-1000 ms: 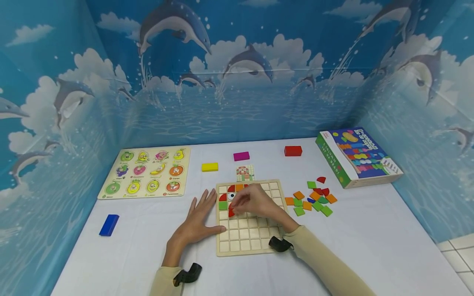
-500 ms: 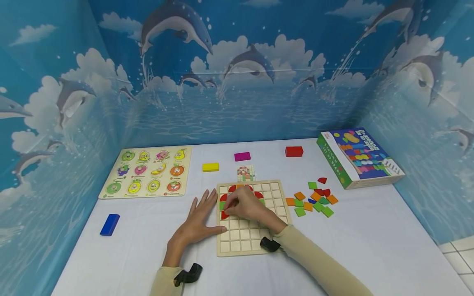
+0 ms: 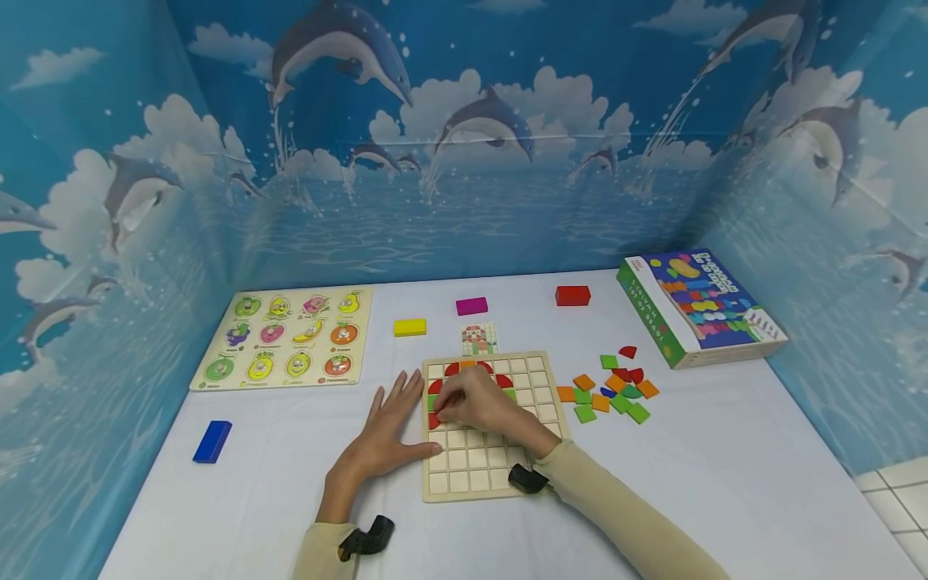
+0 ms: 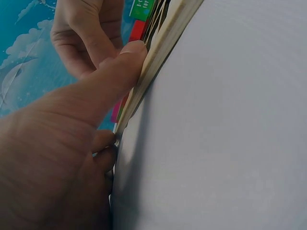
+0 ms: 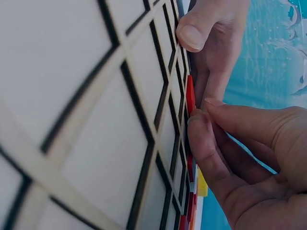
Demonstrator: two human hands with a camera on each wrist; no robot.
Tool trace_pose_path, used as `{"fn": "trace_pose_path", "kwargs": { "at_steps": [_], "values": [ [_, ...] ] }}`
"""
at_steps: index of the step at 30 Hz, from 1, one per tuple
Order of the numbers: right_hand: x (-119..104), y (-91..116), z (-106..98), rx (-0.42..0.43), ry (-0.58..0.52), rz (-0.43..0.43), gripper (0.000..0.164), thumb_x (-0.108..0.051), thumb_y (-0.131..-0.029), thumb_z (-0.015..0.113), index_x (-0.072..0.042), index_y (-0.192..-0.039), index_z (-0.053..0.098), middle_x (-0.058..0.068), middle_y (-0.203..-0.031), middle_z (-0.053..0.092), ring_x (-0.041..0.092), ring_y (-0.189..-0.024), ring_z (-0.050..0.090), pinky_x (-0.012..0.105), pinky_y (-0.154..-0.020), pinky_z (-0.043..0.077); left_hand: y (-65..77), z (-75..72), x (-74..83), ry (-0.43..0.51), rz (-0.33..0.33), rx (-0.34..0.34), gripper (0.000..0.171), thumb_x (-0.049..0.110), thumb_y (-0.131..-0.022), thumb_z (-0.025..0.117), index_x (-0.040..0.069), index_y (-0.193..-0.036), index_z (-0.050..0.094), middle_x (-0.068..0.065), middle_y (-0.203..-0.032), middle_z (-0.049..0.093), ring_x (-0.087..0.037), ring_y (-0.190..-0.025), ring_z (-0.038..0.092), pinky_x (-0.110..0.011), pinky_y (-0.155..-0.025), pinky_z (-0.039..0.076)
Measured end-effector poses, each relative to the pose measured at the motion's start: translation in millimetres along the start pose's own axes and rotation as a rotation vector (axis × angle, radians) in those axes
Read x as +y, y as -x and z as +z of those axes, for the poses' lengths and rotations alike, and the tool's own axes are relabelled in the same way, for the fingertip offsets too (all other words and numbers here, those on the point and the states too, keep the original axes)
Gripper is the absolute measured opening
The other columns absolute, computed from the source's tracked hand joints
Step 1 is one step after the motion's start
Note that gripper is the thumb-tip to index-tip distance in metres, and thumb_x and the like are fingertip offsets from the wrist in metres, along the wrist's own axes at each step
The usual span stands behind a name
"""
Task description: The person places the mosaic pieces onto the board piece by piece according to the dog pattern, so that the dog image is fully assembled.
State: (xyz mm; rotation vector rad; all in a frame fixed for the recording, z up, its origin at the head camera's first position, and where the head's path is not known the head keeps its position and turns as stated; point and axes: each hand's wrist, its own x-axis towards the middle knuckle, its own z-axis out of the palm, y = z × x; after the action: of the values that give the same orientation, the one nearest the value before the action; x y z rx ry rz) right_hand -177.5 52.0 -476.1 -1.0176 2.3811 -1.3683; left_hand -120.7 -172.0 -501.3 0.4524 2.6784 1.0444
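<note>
A square wooden grid board (image 3: 478, 482) lies on the table, with red quarter-circle, green and orange pieces in its upper cells. My right hand (image 3: 480, 400) is over its upper left part. Thumb and index finger pinch a red quarter-circle piece (image 3: 432, 421) at a left-column cell; the right wrist view shows this red piece (image 5: 190, 93) at the fingertips. Spread out flat, my left hand (image 3: 387, 435) rests along the board's left side, its thumb on the rim. The left wrist view shows that thumb (image 4: 110, 81) against the edge. Some placed pieces are hidden under my right hand.
Loose coloured tiles (image 3: 619, 395) lie right of the board. A pattern card (image 3: 479, 338) sits behind it. Around stand a fruit puzzle board (image 3: 283, 338), yellow (image 3: 410, 327), magenta (image 3: 472, 306), red (image 3: 573, 296) and blue (image 3: 213, 441) blocks, and a game box (image 3: 699, 310).
My right hand has moved left across the board, bringing the red quarter-circle piece to the left column, and has stayed there over the last half second. My left hand has not moved.
</note>
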Motion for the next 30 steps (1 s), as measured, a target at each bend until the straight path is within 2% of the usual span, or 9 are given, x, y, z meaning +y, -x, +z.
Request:
{"fn": "trace_pose_path", "kwargs": {
  "at_steps": [12, 18, 21, 27, 30],
  "values": [
    [0.5, 10.4, -16.6, 0.0, 0.002, 0.001, 0.008, 0.001, -0.09, 0.085, -0.002, -0.097, 0.084, 0.001, -0.09, 0.08, 0.004, -0.075, 0.068, 0.022, -0.072, 0.062, 0.1, 2.7, -0.4, 0.017, 0.03, 0.019, 0.113, 0.043, -0.086, 0.091, 0.012, -0.173, 0.025, -0.003, -0.181, 0.017, -0.028, -0.169, 0.002, -0.058, -0.135, -0.006],
    [0.6, 12.2, -17.2, -0.153, -0.069, 0.029, 0.01, -0.008, -0.097, 0.081, -0.003, -0.105, 0.084, 0.006, -0.087, 0.079, 0.021, -0.064, 0.071, 0.02, -0.063, 0.056, 0.5, -0.2, 0.0, 0.01, 0.007, 0.007, 0.113, 0.045, -0.087, 0.09, 0.014, -0.173, 0.023, 0.002, -0.181, 0.014, -0.022, -0.169, -0.001, -0.053, -0.135, -0.009],
    [0.4, 13.3, -16.0, -0.203, -0.103, 0.05, 0.013, -0.009, -0.099, 0.079, -0.003, -0.11, 0.083, 0.01, -0.09, 0.079, 0.029, -0.063, 0.072, 0.02, -0.063, 0.056, 0.1, -0.5, -0.2, 0.007, 0.001, -0.002, 0.113, 0.046, -0.088, 0.089, 0.015, -0.173, 0.022, 0.003, -0.181, 0.012, -0.021, -0.169, -0.002, -0.052, -0.135, -0.009],
    [4.4, 16.4, -26.6, -0.169, -0.106, 0.014, 0.015, -0.011, -0.101, 0.078, -0.003, -0.112, 0.083, 0.01, -0.092, 0.08, 0.031, -0.064, 0.072, 0.023, -0.064, 0.057, 0.0, 0.2, 0.5, 0.002, -0.011, -0.001, 0.113, 0.046, -0.087, 0.09, 0.015, -0.173, 0.023, 0.003, -0.181, 0.012, -0.02, -0.169, -0.002, -0.052, -0.135, -0.009],
    [9.3, 22.6, -41.4, -0.116, -0.066, 0.001, 0.016, -0.014, -0.1, 0.079, -0.004, -0.112, 0.083, 0.004, -0.092, 0.079, 0.023, -0.068, 0.068, 0.022, -0.065, 0.055, -0.7, 1.0, 0.8, -0.003, -0.017, 0.003, 0.114, 0.047, -0.086, 0.09, 0.016, -0.173, 0.024, 0.003, -0.181, 0.013, -0.019, -0.168, -0.003, -0.051, -0.135, -0.009]
  ]
}}
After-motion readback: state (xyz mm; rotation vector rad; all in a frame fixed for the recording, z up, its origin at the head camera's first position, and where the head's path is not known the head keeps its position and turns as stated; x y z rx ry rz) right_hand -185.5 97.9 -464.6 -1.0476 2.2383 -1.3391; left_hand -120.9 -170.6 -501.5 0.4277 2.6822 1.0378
